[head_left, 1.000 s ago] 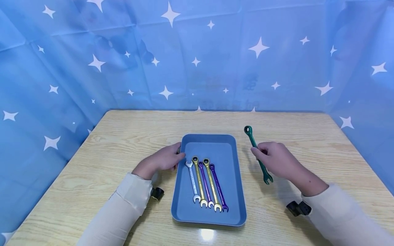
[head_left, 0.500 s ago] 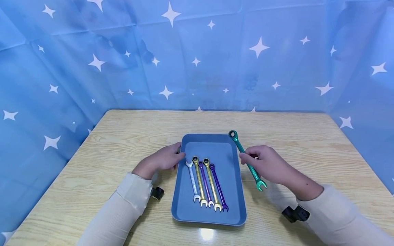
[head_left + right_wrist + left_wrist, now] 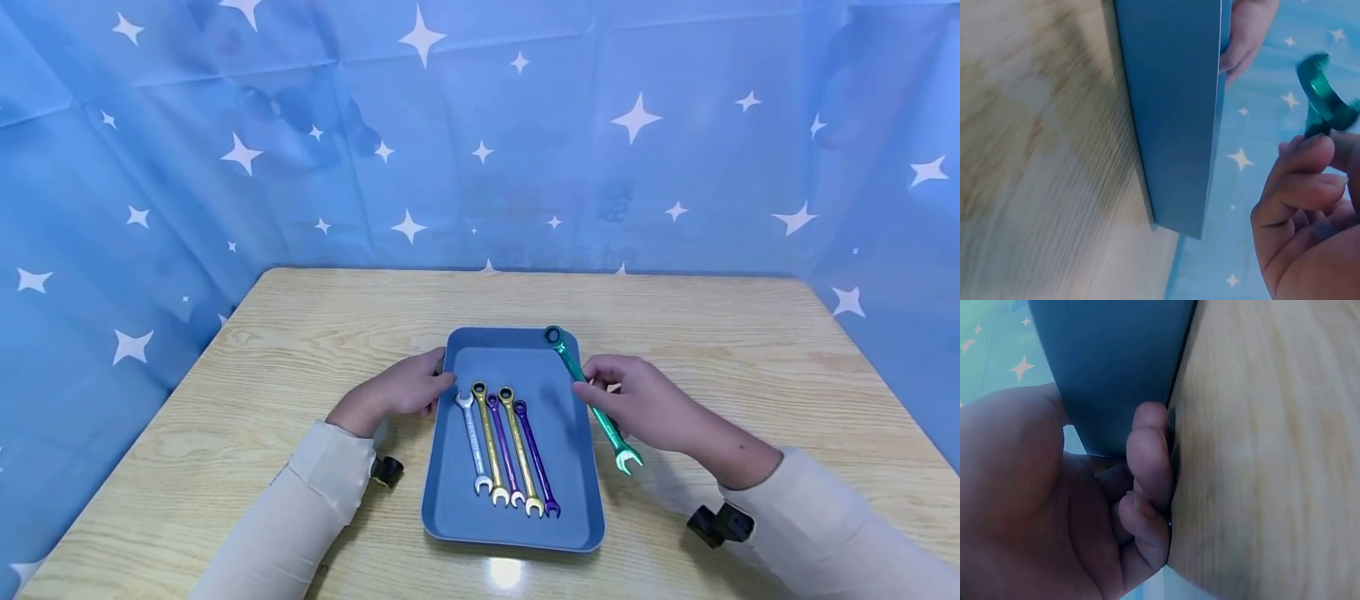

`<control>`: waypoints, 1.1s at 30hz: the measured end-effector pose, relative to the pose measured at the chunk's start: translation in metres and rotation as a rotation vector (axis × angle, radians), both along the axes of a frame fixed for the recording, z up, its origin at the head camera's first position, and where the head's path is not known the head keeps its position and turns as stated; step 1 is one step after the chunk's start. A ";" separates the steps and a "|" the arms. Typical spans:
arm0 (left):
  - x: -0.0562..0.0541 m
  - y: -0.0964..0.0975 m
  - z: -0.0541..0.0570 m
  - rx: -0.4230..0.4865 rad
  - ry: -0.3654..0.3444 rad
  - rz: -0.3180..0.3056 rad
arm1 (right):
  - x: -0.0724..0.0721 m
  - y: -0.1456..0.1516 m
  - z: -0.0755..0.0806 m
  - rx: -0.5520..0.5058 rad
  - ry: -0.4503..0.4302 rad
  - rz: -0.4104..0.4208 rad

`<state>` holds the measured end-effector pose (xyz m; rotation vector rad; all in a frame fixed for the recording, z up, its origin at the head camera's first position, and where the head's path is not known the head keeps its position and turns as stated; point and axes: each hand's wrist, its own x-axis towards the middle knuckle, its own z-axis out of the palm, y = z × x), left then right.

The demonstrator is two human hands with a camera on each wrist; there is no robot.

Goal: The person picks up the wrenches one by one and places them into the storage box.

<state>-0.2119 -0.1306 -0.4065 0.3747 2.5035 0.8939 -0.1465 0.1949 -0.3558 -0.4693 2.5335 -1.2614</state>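
Observation:
A blue tray (image 3: 517,533) lies on the table with several combination wrenches side by side in it. From left to right come a silver wrench (image 3: 474,442), a gold wrench (image 3: 491,446), a purple wrench, another gold wrench and a dark purple wrench (image 3: 537,458). My left hand (image 3: 401,387) grips the tray's left side, thumb at the rim; in the left wrist view its curled fingers (image 3: 1147,456) meet the outer wall. Pinched in my right hand (image 3: 637,400) is a green ratcheting wrench (image 3: 573,364), its ring end above the tray and its open end outside the right wall.
The wooden table (image 3: 337,308) extends around the tray on all sides. Behind it and at the sides hangs a blue cloth (image 3: 525,167) with white stars. Small black cameras (image 3: 720,525) sit at both wrists.
My right hand has carried the green wrench leftward, bringing its ring end from beside the tray to over its far right corner. The left hand keeps its grip, and the tray stays put.

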 end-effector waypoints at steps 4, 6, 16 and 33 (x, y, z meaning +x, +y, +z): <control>0.000 0.000 0.000 0.005 0.001 -0.002 | 0.000 -0.005 0.001 -0.035 -0.035 0.023; -0.001 0.000 0.000 0.010 0.002 -0.002 | 0.000 -0.007 0.000 -0.033 -0.043 0.027; -0.001 0.001 0.000 0.006 -0.001 0.003 | 0.000 -0.010 -0.007 -0.031 -0.094 0.051; -0.001 0.001 -0.001 0.000 0.009 -0.002 | -0.002 -0.011 -0.018 -0.039 -0.145 0.081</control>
